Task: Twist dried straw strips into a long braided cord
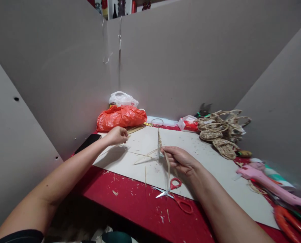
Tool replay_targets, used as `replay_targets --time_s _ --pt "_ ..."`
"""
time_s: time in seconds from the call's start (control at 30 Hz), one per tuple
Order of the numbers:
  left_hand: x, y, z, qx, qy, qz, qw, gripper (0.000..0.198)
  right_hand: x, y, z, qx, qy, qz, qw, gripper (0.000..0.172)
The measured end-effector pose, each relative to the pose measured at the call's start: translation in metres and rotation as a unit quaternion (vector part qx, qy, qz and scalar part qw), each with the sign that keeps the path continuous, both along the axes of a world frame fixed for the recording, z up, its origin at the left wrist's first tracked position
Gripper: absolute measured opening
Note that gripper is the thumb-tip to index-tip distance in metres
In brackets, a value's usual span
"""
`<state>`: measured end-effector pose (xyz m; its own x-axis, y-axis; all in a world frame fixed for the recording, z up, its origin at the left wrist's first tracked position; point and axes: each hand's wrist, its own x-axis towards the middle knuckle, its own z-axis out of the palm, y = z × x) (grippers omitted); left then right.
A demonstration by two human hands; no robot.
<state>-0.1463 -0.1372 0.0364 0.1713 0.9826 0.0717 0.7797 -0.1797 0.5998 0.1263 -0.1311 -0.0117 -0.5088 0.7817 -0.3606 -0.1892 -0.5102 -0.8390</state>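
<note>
My right hand (179, 158) pinches a narrow braid of pale straw (159, 137) between thumb and fingers, above the white board (208, 172). The braid stands nearly upright, and loose strands (168, 167) hang from its lower end. My left hand (118, 135) is raised over the board's left part with its fingers curled closed. Whether a strand lies in those fingers I cannot make out. Scissors (167, 192) with red handles rest, blades parted, across the board's front edge below my right hand. Thin straw strips (140, 154) stretch between the hands at board level.
An orange plastic bag (121, 118) and a white bag (123, 99) sit at the back left, near a flat black object (88, 143). Coiled braided cord (222, 130) is heaped at the right, before a pink glue gun (264, 180). Grey panels (191, 60) surround the red-covered table (109, 184).
</note>
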Motion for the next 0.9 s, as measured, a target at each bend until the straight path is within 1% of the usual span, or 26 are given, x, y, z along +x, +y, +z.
replay_targets --time_s 0.07,0.13,0.17,0.23,0.3,0.33,0.4,0.47,0.53,0.57,0.67,0.77,0.83,0.9 --pt "0.024 -0.008 -0.009 -0.006 -0.012 -0.045 0.999 0.013 0.002 0.001 0.001 -0.003 0.007 -0.006 1.0 0.016" --pt "0.044 -0.014 -0.02 0.01 0.016 -0.078 0.997 0.013 0.003 0.002 0.001 0.0 0.014 -0.009 1.0 0.015" --pt "0.053 -0.017 -0.025 0.027 0.034 -0.084 0.995 0.014 0.003 0.002 0.001 0.001 0.018 -0.008 1.0 0.014" --pt "0.065 -0.018 -0.035 0.062 0.065 -0.088 0.992 0.015 0.004 0.003 0.001 0.003 0.024 -0.008 1.0 0.013" --pt "0.073 -0.014 -0.04 0.08 0.061 -0.083 0.991 0.016 0.005 0.004 0.001 0.0 0.028 -0.004 1.0 0.014" --pt "0.075 -0.011 -0.041 0.082 0.043 -0.078 0.993 0.016 0.005 0.004 0.002 -0.002 0.027 -0.002 1.0 0.014" --pt "0.077 -0.003 -0.039 0.071 -0.029 -0.053 0.996 0.013 0.005 0.003 0.003 -0.003 0.021 0.003 1.0 0.016" --pt "0.076 0.006 -0.032 0.04 -0.133 -0.008 0.99 0.009 0.004 0.003 0.003 0.001 0.012 0.009 1.0 0.017" --pt "0.075 0.012 -0.023 -0.012 -0.235 0.036 0.971 0.008 0.004 0.002 0.003 0.01 0.0 0.02 1.0 0.018" --pt "0.074 0.013 -0.019 -0.042 -0.276 0.048 0.959 0.009 0.004 0.002 0.003 0.016 -0.005 0.027 0.999 0.019" --pt "0.078 0.014 -0.012 -0.141 -0.369 0.03 0.918 0.01 0.004 0.004 0.0 0.026 -0.015 0.046 0.998 0.022" --pt "0.09 0.009 -0.017 -0.206 -0.419 0.002 0.884 0.011 0.003 0.007 -0.004 0.029 -0.013 0.052 0.998 0.022" --pt "0.101 0.004 -0.024 -0.234 -0.437 -0.002 0.868 0.012 0.003 0.008 -0.006 0.032 -0.011 0.054 0.998 0.02" --pt "0.109 0.001 -0.03 -0.264 -0.466 -0.003 0.845 0.014 0.003 0.008 -0.006 0.036 -0.011 0.052 0.998 0.018"
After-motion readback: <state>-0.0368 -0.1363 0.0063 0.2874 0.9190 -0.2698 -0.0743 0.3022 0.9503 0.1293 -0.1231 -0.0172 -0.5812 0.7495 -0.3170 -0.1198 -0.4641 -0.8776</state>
